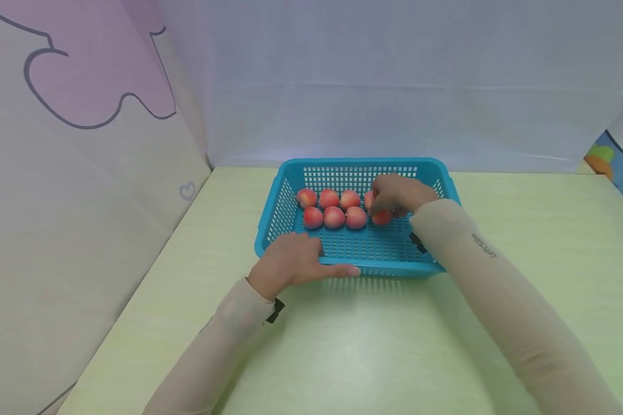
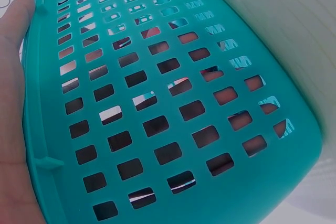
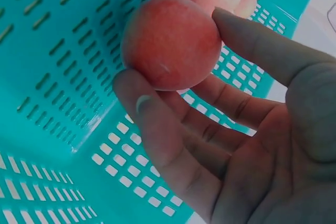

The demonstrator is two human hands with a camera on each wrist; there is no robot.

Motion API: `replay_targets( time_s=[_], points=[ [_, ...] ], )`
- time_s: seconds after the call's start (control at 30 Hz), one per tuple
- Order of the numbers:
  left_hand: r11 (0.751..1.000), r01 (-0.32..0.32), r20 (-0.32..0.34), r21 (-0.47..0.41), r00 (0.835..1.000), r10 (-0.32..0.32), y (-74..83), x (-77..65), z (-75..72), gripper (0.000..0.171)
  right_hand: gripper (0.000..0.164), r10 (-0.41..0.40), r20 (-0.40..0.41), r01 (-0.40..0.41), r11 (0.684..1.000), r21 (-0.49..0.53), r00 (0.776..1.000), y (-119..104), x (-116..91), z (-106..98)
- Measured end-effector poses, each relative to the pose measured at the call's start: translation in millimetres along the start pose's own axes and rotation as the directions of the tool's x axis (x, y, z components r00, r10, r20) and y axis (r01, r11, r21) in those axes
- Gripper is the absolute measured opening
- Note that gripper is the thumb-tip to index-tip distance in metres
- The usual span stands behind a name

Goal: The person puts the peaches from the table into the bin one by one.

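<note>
A blue plastic basket (image 1: 394, 266) with a mesh of small holes stands on the table. Inside, several red-yellow apples (image 1: 334, 218) lie in two rows toward its left and middle. My left hand (image 1: 291, 259) grips the near rim left of centre, fingers over it and thumb along the outside; the left wrist view shows the basket's perforated side (image 2: 173, 108) beside the palm. Reaching over the right part of the basket, my right hand (image 1: 402, 193) holds a red apple (image 3: 170, 43) between thumb and fingers at the right end of the near row. Another apple at that end is partly hidden.
The pale green tabletop (image 1: 540, 259) spreads around the basket. A white cloth wall (image 1: 394, 115) rises behind it, and a wall with a pink pattern (image 1: 98, 75) stands on the left. Some bare basket floor lies in front of the apples.
</note>
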State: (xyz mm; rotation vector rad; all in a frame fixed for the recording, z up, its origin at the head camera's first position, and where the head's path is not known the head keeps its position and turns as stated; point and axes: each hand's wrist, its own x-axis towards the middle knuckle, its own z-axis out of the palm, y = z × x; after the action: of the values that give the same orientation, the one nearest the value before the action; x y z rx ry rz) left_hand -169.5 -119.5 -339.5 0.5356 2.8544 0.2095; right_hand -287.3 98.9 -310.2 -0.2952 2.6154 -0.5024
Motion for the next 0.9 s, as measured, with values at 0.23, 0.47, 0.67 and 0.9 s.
replay_targets(
  time_s=[0.23,0.47,0.67,0.9],
  points=[
    [1.000,-0.001,-0.003,0.008,1.000,0.001,1.0,0.7,0.2,0.084,0.023,0.013,0.050,-0.014,1.000,0.012,0.999,2.9,0.0,-3.0],
    [1.000,0.003,-0.004,0.012,1.000,-0.003,0.8,0.1,-0.5,0.085,0.028,0.021,0.093,-0.024,0.999,0.030,0.995,3.3,4.1,-2.7],
    [1.000,0.005,-0.001,0.012,1.000,-0.005,0.8,0.5,0.3,0.085,0.031,0.039,0.112,-0.044,0.998,0.039,0.993,3.2,6.7,-1.3],
    [1.000,-0.009,-0.006,-0.001,1.000,0.009,1.4,0.7,1.9,0.083,0.035,0.053,0.096,-0.056,0.998,0.027,0.994,5.4,1.6,-3.4]
  ],
)
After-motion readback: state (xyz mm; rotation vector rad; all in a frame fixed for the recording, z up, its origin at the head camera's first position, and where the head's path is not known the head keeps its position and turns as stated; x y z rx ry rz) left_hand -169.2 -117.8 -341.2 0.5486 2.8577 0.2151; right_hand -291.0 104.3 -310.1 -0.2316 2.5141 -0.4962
